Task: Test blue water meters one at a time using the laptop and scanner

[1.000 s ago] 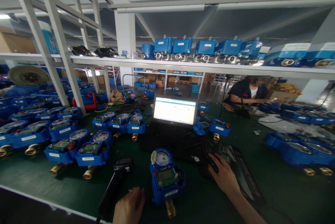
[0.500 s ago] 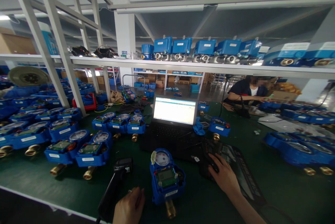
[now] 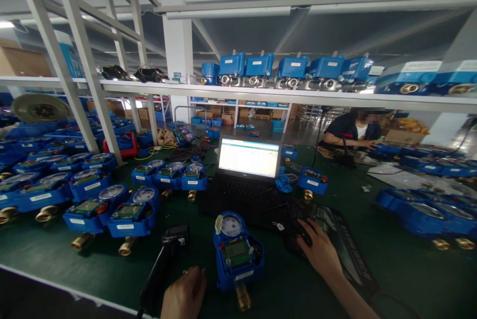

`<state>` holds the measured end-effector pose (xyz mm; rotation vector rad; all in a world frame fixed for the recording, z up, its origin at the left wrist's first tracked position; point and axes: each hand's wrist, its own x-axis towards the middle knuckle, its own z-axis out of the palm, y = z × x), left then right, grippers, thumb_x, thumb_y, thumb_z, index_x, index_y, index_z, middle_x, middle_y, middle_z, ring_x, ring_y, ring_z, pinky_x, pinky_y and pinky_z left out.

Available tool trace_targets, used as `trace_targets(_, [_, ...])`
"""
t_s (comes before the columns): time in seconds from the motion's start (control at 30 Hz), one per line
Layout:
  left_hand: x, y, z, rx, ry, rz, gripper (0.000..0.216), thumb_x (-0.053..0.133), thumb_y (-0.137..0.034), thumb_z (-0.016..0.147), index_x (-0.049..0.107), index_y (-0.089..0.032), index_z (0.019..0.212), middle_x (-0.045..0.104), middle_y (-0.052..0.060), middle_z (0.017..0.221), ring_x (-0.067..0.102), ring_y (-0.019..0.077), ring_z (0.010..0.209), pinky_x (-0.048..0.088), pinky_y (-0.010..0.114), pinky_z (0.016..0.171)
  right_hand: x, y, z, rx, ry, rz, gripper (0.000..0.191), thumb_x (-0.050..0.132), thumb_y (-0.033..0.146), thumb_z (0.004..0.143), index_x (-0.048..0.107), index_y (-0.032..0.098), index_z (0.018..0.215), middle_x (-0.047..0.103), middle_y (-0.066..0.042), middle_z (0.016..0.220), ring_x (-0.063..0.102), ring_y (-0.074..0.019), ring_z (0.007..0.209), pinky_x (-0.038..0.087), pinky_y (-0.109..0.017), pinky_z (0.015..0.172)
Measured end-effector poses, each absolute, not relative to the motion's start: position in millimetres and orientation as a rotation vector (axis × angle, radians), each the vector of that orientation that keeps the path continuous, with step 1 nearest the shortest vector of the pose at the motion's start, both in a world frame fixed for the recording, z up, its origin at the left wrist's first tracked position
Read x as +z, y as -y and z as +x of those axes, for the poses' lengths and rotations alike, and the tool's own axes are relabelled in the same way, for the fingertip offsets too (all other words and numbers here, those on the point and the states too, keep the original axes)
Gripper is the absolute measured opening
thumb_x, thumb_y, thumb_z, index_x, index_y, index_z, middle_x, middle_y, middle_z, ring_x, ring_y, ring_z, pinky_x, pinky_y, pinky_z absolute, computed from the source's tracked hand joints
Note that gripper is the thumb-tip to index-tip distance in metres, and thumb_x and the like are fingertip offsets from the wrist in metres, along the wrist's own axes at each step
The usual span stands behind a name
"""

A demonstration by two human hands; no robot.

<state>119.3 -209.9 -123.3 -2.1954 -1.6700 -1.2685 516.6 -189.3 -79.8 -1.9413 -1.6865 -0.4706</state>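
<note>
My right hand [image 3: 319,244] rests over a black computer mouse [image 3: 304,232] on a dark patterned mouse pad [image 3: 345,244]. My left hand [image 3: 185,293] lies on the table with its fingers curled in, a ring on one finger, and nothing showing in it. Just left of it is a black handheld barcode scanner [image 3: 166,259]. Between my hands sits a blue water meter [image 3: 238,272] with a round dial, an exposed circuit board with a small display, and a brass pipe end toward me. Behind it stands an open laptop [image 3: 249,159] with a lit screen.
Several blue meters [image 3: 128,217] stand in rows on the left of the green table [image 3: 112,279]; more meters [image 3: 413,209] are on the right. A shelf [image 3: 246,91] holding blue-topped units crosses above. A co-worker [image 3: 352,130] sits across at the far right.
My two hands, the mouse and the meter keep their places. Across the table, the co-worker's head and arms have shifted slightly.
</note>
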Motion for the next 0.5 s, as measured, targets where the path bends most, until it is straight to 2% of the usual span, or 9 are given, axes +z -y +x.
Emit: trace_targets(0.5, [-122.0, 210.3, 119.0, -1.266, 1.645, -2.173, 0.051, 0.024, -0.044, 0.098, 0.049, -0.021, 0.06, 0.051, -0.003, 0.047, 0.052, 0.0094, 0.039, 0.033, 0.022, 0.043, -77.7, 190.1, 514.0, -0.451, 1.699, -1.951, 0.046, 0.041, 0.036, 0.087, 0.056, 0.021, 0.128, 0.049, -0.012, 0.134, 0.054, -0.0296, 0.114, 0.048, -0.045, 0.094])
